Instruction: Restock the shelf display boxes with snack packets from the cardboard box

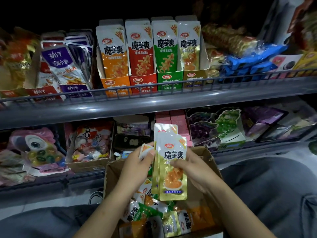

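— Dim shop shelving (154,102) filled the background, two tiers of it. What did the hands have?

— Gold packets (172,169), held upright over the cardboard box (208,157). The right hand (192,169) gripped them, thumb curled across the front. The left hand (137,162) pinched another packet (145,150) just beside them.

— And the box?

— It sat between the person's knees, below the lower shelf's front edge, full of mixed packets (154,215).

— The display boxes?

— Four stood along the upper shelf's front rail: orange (115,85), red (143,83), green (169,80), gold (194,78).
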Tool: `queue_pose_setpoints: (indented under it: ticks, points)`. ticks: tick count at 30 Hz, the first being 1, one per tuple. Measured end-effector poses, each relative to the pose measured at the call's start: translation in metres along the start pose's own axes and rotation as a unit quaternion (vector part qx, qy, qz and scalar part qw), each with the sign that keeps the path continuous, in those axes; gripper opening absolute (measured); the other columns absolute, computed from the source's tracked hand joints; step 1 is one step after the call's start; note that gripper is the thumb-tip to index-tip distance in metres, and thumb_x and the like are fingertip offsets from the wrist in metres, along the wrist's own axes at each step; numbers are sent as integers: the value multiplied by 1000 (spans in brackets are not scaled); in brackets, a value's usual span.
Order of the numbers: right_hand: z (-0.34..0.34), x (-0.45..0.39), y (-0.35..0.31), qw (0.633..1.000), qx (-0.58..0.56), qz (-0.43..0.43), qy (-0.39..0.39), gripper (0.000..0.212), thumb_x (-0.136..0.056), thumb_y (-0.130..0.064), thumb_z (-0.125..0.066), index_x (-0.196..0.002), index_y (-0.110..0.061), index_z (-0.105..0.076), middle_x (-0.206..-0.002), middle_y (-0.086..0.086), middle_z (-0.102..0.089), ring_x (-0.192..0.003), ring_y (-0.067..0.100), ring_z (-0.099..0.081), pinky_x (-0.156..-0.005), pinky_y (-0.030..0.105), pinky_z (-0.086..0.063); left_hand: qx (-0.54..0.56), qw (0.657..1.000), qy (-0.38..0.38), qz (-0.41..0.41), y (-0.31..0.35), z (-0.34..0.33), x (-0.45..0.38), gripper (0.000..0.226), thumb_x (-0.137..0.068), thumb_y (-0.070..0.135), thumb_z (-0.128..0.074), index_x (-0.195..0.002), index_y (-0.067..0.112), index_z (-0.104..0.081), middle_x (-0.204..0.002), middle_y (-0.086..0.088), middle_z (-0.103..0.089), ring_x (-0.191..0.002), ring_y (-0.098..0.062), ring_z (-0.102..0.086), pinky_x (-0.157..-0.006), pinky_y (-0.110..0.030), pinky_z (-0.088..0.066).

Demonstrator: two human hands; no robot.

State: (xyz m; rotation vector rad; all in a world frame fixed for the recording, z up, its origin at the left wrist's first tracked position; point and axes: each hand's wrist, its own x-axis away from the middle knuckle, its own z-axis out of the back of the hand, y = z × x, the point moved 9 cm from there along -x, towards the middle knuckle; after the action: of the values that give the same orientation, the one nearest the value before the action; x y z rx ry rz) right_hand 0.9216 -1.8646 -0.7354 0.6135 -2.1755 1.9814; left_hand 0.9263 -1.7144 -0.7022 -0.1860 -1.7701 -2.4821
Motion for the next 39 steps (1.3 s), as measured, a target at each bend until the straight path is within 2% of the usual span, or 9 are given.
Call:
queue_pose_setpoints:
  ticks: [5, 8, 9, 12, 15, 19, 24, 29, 39]
  points:
    - [-11, 3, -3, 999, 9, 42, 5, 46, -90, -15, -61, -130, -27, -44, -114, -8, -68, -97, 7, -67, -71, 19, -54, -65, 997, -30, -3, -1, -8, -1, 26, -99, 31, -46, -99, 16, -67, -94, -3, -72, -90, -19, -66, -85, -38, -50]
    - [0, -1, -20, 995, 7, 84, 44, 49, -89, -17, -61, -132, -27, -40, -121, -4, -63, -105, 13, -65, -78, 24, -56, 65, 996, -11, 66, -11, -2, -4, 29, -102, 31, -39, -109, 31, -67, -104, 1, -71, -95, -16, -66, -80, -34, -53]
    - [6, -1, -30, 991, -3, 112, 67, 49, -89, -16, -60, -130, -30, -38, -124, -3, -61, -107, 13, -63, -80, 23, -55, 179, 975, -15, 132, -19, -6, -2, 30, -102, 31, -37, -112, 32, -65, -108, -3, -71, -96, -20, -66, -79, -37, -54]
    - [17, 6, -65, 970, -9, 218, 111, 47, -86, -23, -60, -122, -40, -35, -131, -10, -52, -118, 4, -54, -94, 23, -49, 472, 839, -45, 267, -25, -33, 8, 36, -103, 30, -32, -125, 19, -58, -123, -18, -62, -104, -38, -60, -84, -60, -46]
    - [4, 9, -81, 962, -19, 258, 85, 53, -84, -29, -66, -125, -41, -33, -130, -10, -53, -119, 5, -54, -96, 26, -48, 574, 766, -34, 288, -18, -42, 8, 42, -103, 31, -30, -129, 8, -54, -126, -24, -59, -112, -43, -54, -92, -67, -36]
    - [-15, 2, -80, 969, -24, 243, 41, 68, -76, -24, -70, -132, -33, -32, -128, -4, -57, -118, 12, -57, -97, 35, -49, 635, 713, -28, 296, -9, -42, 5, 46, -103, 30, -27, -131, 2, -49, -123, -27, -59, -117, -44, -51, -97, -69, -31]
    - [-13, -5, -93, 971, -56, 222, 75, 65, -65, -21, -83, -120, -23, -48, -112, 1, -68, -105, 22, -65, -89, 38, -53, 633, 721, -61, 276, 8, -39, -1, 44, -103, 26, -26, -123, 0, -54, -124, -28, -58, -122, -46, -48, -102, -70, -26]
    - [-16, -5, -117, 967, -52, 237, 75, 58, -65, -18, -77, -118, -14, -55, -107, 4, -71, -99, 20, -68, -84, 36, -55, 622, 736, -71, 257, 28, -32, -4, 41, -102, 25, -27, -108, 0, -59, -114, -26, -62, -113, -45, -52, -101, -69, -26]
    - [-12, -8, -155, 961, -66, 257, 75, 54, -74, -9, -77, -122, -9, -54, -108, 10, -71, -99, 27, -68, -86, 43, -55, 615, 750, -133, 206, 64, -31, -11, 48, -100, 39, -37, -118, 0, -59, -109, -29, -67, -104, -43, -58, -95, -65, -35]
